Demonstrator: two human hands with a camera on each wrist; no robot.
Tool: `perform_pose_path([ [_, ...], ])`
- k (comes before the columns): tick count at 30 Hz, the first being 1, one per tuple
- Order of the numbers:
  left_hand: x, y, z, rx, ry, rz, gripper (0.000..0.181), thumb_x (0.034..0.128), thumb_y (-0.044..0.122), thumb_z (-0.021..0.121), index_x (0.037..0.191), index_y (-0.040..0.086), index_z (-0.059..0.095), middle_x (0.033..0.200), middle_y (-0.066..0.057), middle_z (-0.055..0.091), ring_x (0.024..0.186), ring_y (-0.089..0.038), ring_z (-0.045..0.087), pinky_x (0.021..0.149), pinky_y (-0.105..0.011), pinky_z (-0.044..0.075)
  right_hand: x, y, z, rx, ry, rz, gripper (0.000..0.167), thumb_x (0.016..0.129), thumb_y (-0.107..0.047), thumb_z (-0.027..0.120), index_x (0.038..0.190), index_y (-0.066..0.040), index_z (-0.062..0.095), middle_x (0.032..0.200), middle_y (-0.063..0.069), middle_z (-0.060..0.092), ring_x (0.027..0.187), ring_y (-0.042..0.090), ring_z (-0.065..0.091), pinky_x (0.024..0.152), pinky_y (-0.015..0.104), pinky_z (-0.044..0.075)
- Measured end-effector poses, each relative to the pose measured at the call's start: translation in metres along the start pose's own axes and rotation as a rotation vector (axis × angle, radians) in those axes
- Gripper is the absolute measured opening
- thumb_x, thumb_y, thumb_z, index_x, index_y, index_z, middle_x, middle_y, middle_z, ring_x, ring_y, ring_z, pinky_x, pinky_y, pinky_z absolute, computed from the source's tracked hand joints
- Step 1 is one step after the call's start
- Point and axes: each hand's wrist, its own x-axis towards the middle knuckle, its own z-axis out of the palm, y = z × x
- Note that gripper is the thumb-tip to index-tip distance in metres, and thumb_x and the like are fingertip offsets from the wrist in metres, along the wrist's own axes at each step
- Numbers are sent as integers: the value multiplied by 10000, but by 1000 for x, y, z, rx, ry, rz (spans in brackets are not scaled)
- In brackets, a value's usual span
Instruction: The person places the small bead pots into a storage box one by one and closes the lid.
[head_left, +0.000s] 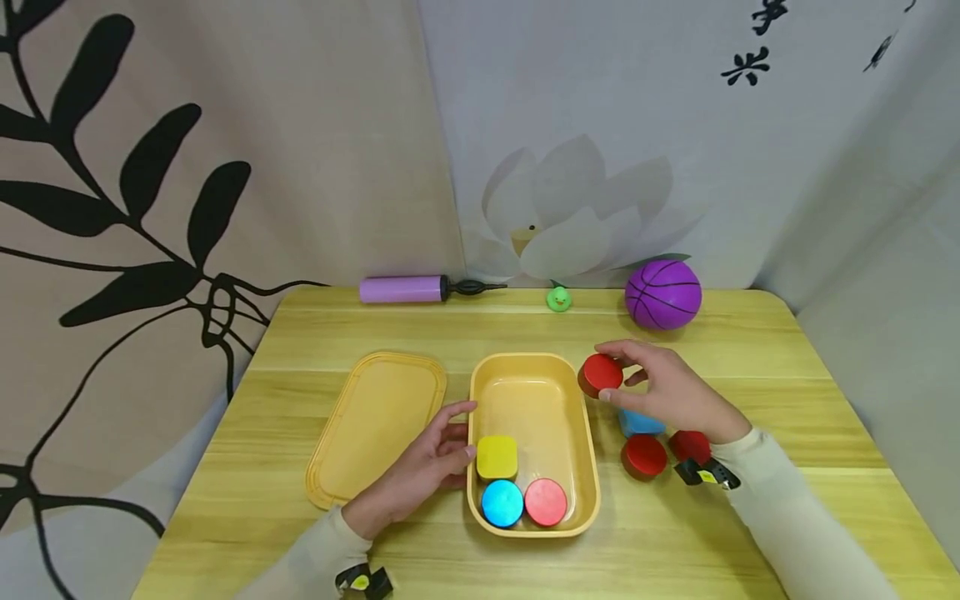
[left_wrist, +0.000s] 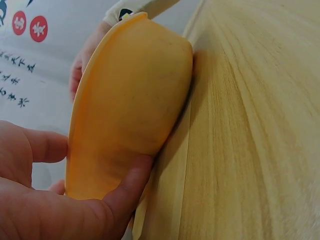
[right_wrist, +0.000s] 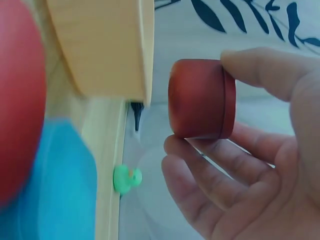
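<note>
Right hand (head_left: 667, 390) pinches red tin (head_left: 602, 372), raised just right of box (head_left: 536, 408). Left hand (head_left: 426, 460), fingers loosely extended, touches box's left side. Fingertip pinch could slip; low carry might clip rim (head_left: 592, 467).

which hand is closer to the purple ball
Right: the right hand is just in front of the purple ball; the left hand is well left of it, touching the container.

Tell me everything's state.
Yellow box: open
Lid: off
Held red tin: lifted
Right hand: gripping tin
Left hand: touching box
Yellow tin: inside
Round blue tin: inside
Pink tin: inside
Two red tins: outside
Angular blue item: outside
Purple basketball: inflated
Hand pump: lying
Green duck: upright
</note>
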Motion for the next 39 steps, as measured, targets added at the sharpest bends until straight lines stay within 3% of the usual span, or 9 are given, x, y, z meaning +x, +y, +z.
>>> perform_pose_path([
  [10,-1,1,1,1,2,0,652,1091,211,593,1653,245,264,1540,-255,405,1254,-271,566,934,-431,602,1,-27,32,17,-54,-86,551,905,-377,858,1381,-187,657,1254,-121,706,1055,105,685,916,390,610],
  [15,-1,2,1,5,-2,6,642,1094,209,588,1649,260,269,1543,-252,404,1260,-269,563,935,-432,599,-1,-38,50,-51,-77,-120,563,910,-417,842,1396,-196,662,1190,-180,696,1069,49,656,961,424,581],
  [19,-1,2,1,7,-1,5,636,1093,211,589,1644,270,276,1541,-244,410,1261,-263,566,935,-432,600,-3,-45,63,-139,-105,-169,613,935,-449,804,1457,-176,635,1281,-135,689,1146,78,652,1000,419,565],
  [30,0,0,1,1,-9,9,647,1091,217,592,1648,251,265,1541,-253,410,1272,-278,566,937,-432,604,-4,-47,89,-222,-169,-218,485,919,-445,799,1325,-207,679,1233,-142,692,1110,62,634,980,372,555],
  [39,1,-2,0,4,9,-1,653,1092,211,592,1655,255,264,1538,-227,437,1267,-271,579,924,-427,606,-8,-43,98,-312,-212,-236,463,913,-473,777,1305,-243,695,1234,-145,707,1140,67,629,976,399,455],
])
